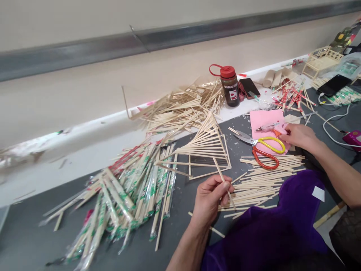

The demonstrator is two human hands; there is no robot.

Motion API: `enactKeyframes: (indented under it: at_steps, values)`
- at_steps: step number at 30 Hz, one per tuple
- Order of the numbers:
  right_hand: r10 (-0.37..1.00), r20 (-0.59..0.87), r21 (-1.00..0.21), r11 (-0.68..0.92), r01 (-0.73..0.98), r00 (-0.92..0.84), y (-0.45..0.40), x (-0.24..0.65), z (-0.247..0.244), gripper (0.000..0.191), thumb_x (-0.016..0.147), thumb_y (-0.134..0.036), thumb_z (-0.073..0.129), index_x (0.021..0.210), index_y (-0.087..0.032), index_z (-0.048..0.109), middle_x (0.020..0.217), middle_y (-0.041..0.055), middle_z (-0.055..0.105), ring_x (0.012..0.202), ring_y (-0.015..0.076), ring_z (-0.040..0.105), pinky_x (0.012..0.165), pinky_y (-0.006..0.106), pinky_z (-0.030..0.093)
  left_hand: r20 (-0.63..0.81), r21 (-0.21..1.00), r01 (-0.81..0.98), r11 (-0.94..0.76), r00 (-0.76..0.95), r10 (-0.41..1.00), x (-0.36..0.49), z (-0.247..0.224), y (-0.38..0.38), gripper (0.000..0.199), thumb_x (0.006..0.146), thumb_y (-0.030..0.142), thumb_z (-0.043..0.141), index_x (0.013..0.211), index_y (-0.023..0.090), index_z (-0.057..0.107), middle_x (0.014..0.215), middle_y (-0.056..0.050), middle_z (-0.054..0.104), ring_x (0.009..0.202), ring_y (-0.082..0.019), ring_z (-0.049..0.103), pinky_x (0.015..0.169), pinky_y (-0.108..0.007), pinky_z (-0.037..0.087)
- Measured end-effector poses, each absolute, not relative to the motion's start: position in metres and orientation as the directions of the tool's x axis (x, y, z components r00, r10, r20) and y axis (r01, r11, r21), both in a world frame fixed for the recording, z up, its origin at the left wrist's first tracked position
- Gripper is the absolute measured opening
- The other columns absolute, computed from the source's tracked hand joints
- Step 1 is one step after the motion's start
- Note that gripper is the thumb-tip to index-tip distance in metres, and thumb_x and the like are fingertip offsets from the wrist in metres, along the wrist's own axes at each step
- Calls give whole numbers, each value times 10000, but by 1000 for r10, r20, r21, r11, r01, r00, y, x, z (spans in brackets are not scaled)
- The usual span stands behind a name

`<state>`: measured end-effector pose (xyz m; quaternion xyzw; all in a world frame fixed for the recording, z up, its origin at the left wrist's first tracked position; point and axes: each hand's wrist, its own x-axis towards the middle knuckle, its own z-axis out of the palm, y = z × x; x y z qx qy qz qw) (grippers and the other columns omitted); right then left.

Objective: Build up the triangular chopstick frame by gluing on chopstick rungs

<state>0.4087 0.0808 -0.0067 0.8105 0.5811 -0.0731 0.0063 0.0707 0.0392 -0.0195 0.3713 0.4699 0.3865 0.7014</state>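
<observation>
My left hand [211,195] pinches a thin wooden stick [218,169], held at a slant above the table. Beyond it stands a frame of glued sticks [207,145], its upper sticks fanned in a twist. My right hand [301,136] is at the edge of a pink sheet [266,116], its fingers closed around or against a small orange piece [276,133]. What that piece belongs to is unclear. A clear tube with a metal tip [266,127] lies on the sheet. Scissors with yellow and red handles [255,142] lie partly over it. Loose sticks [259,184] are spread between my hands.
Wrapped chopsticks [135,188] cover the left of the table. A heap of bare sticks [186,103] lies by the wall, next to a red-lidded bottle [231,88] and a phone [249,87]. Another phone [334,85], a white cable [328,120] and a small stick-built model [321,62] are at right.
</observation>
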Motion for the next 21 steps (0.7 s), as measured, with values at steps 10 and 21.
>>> enactKeyframes:
  at_steps: [10,21]
  values:
    - [881,-105,-919,-263,294,462,73,409,15,202,615,-304,706,769,-219,607,643,14,577,541,153,478,490,302,308,-356,865,-257,430,289,889,72,-18,40,300,592,372,812,708,134,672,517,-9,647,312,-38,420,335,-155,280]
    - [998,36,-971,47,-232,52,61,310,74,270,735,-317,567,943,-253,728,662,29,453,543,161,367,453,315,250,-276,850,-366,378,302,912,65,-16,41,298,623,373,796,739,124,681,551,-23,661,322,-42,434,324,-160,288]
